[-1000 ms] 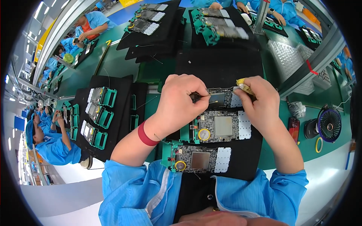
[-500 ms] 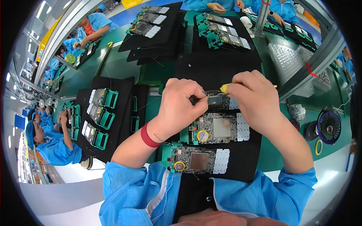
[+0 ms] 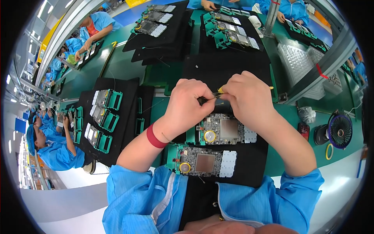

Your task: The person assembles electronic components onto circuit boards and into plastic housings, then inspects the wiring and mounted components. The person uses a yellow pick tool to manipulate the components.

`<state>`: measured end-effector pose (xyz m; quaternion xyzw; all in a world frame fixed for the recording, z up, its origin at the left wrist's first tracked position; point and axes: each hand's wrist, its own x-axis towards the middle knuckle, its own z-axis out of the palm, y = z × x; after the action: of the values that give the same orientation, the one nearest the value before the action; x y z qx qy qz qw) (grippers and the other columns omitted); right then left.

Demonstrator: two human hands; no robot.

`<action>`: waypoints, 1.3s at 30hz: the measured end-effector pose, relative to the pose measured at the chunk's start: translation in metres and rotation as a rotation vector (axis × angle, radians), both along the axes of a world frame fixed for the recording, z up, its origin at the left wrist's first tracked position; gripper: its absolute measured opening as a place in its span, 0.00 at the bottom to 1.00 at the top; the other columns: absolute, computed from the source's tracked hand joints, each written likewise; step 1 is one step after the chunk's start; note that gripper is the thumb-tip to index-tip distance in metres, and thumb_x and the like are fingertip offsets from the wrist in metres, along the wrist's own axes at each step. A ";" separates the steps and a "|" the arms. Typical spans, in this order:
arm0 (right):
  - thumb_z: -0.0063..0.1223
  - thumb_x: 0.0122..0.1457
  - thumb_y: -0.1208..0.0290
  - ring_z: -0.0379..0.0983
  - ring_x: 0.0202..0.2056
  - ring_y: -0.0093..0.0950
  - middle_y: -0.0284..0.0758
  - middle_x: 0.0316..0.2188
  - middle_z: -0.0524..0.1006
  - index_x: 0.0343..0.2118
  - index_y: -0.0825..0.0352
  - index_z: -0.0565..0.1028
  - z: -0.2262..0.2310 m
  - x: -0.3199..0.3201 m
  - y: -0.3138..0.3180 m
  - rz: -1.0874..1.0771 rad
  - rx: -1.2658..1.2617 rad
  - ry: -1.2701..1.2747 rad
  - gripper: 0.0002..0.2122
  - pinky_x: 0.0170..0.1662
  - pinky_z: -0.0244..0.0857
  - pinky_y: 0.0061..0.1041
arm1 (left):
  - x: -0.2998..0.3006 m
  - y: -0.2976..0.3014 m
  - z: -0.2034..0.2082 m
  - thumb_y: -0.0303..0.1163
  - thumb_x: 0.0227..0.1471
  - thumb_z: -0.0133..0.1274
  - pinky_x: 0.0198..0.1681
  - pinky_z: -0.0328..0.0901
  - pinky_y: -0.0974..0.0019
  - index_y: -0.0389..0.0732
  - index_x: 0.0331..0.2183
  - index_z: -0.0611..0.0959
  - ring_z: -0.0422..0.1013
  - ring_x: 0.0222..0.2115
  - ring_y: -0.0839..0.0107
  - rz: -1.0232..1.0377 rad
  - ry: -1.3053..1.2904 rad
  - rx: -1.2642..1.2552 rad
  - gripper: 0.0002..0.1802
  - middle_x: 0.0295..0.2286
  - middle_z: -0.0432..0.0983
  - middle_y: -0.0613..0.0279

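My left hand (image 3: 189, 102) is closed in a pinch over the far circuit board, with something small and dark at its fingertips that I cannot make out. My right hand (image 3: 249, 95) grips a slim tool with yellow parts (image 3: 271, 88), its kind hidden by the fingers. The fingertips of both hands almost meet. Below them lies a circuit board (image 3: 229, 129) with a round coin cell, a square metal shield and a green plastic frame. Nearest me, a second such board (image 3: 205, 162) rests on the black mat (image 3: 249, 163). My hands mostly cover the far board.
Left stands a black mat (image 3: 126, 105) bearing framed boards. Stacked black sheets (image 3: 179, 27) with more boards lie at the far side. Clear plastic trays (image 3: 298, 66), a metal post (image 3: 335, 58) and a small fan (image 3: 340, 132) are on the right. Several co-workers in blue sit around.
My right hand has shifted left toward my left hand, carrying the yellow tool. The left hand stays almost in place, and the boards appear slightly higher in view.
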<state>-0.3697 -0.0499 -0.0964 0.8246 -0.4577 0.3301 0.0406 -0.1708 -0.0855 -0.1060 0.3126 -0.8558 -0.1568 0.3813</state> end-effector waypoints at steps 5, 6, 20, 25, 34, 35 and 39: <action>0.61 0.46 0.72 0.74 0.35 0.34 0.31 0.30 0.76 0.31 0.62 0.81 -0.001 -0.022 -0.012 -0.071 -0.056 -0.015 0.08 0.36 0.70 0.31 | 0.002 -0.003 0.019 0.22 0.43 0.60 0.43 0.65 0.62 0.40 0.33 0.83 0.72 0.38 0.60 -0.078 0.020 -0.114 0.11 0.36 0.78 0.58; 0.62 0.48 0.70 0.74 0.36 0.36 0.33 0.34 0.75 0.38 0.63 0.80 0.003 -0.030 -0.011 -0.153 -0.089 -0.029 0.12 0.39 0.70 0.32 | 0.008 -0.001 0.020 0.23 0.45 0.59 0.45 0.65 0.61 0.40 0.40 0.82 0.70 0.41 0.57 0.060 -0.042 -0.202 0.16 0.40 0.76 0.55; 0.74 0.36 0.62 0.71 0.31 0.36 0.35 0.25 0.74 0.33 0.65 0.76 0.003 -0.024 0.071 -0.215 0.362 -0.161 0.22 0.33 0.66 0.34 | 0.010 0.024 0.040 0.23 0.39 0.65 0.34 0.65 0.68 0.40 0.26 0.86 0.71 0.29 0.69 -0.073 -0.071 0.425 0.06 0.23 0.78 0.64; 0.73 0.36 0.65 0.71 0.30 0.35 0.34 0.24 0.75 0.32 0.64 0.75 -0.001 -0.014 0.062 -0.193 0.273 -0.148 0.20 0.32 0.66 0.34 | 0.017 0.025 0.028 0.23 0.37 0.65 0.35 0.63 0.64 0.41 0.22 0.82 0.69 0.30 0.65 -0.189 -0.027 0.207 0.07 0.23 0.73 0.65; 0.73 0.36 0.66 0.71 0.30 0.35 0.33 0.25 0.75 0.32 0.63 0.75 -0.003 -0.015 0.061 -0.200 0.257 -0.128 0.19 0.32 0.66 0.34 | 0.014 0.029 0.007 0.20 0.29 0.64 0.35 0.64 0.64 0.43 0.19 0.78 0.69 0.30 0.64 -0.124 0.041 0.052 0.12 0.26 0.74 0.67; 0.73 0.37 0.66 0.71 0.30 0.35 0.33 0.25 0.75 0.32 0.63 0.75 -0.003 -0.014 0.061 -0.191 0.259 -0.130 0.19 0.32 0.66 0.34 | 0.015 0.029 0.006 0.20 0.29 0.64 0.35 0.64 0.64 0.43 0.19 0.78 0.69 0.30 0.64 -0.113 0.053 0.047 0.12 0.25 0.74 0.67; 0.73 0.37 0.66 0.71 0.31 0.35 0.33 0.26 0.75 0.32 0.64 0.75 0.000 -0.012 0.063 -0.196 0.260 -0.103 0.19 0.33 0.66 0.33 | 0.016 0.028 0.006 0.20 0.28 0.64 0.35 0.64 0.64 0.43 0.19 0.78 0.69 0.29 0.64 -0.119 0.069 0.038 0.12 0.23 0.73 0.67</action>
<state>-0.3820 0.0130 -0.0967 0.7563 -0.5761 0.3045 -0.0580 -0.1552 -0.0576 -0.0997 0.2627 -0.8560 -0.2059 0.3947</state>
